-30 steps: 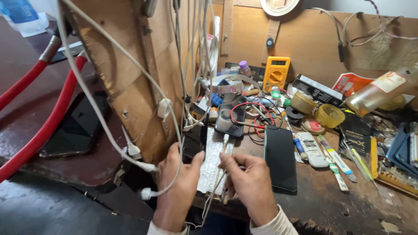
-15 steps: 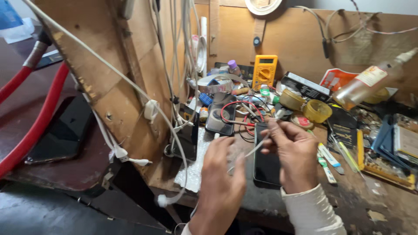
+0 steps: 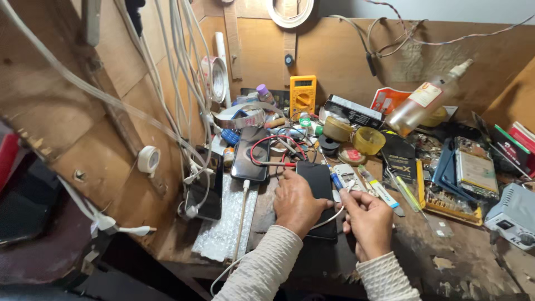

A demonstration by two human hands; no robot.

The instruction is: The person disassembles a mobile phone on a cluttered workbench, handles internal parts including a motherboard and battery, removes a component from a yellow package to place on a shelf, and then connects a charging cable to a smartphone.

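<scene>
My left hand [image 3: 297,203] rests flat on a black phone [image 3: 317,184] lying face up on the wooden bench, covering its lower half. My right hand [image 3: 366,219] is to the right of the phone, fingers pinched on the plug end of a white cable [image 3: 325,219] that runs under my left hand. A second black phone [image 3: 251,156] lies to the left with a white cable [image 3: 241,223] plugged into its near end. It sits partly on a sheet of bubble wrap [image 3: 225,226].
A yellow multimeter [image 3: 302,95] leans on the back wall. Red and black leads [image 3: 267,145], small jars, a tilted spray bottle [image 3: 421,103], tool trays [image 3: 446,198] and a grey device [image 3: 515,214] crowd the bench. White cables [image 3: 173,67] hang down the left wooden panel.
Both hands have shifted from the bubble wrap and hanging cable to the right. The left hand has come down onto the black phone, and the right now pinches the cable end beside it.
</scene>
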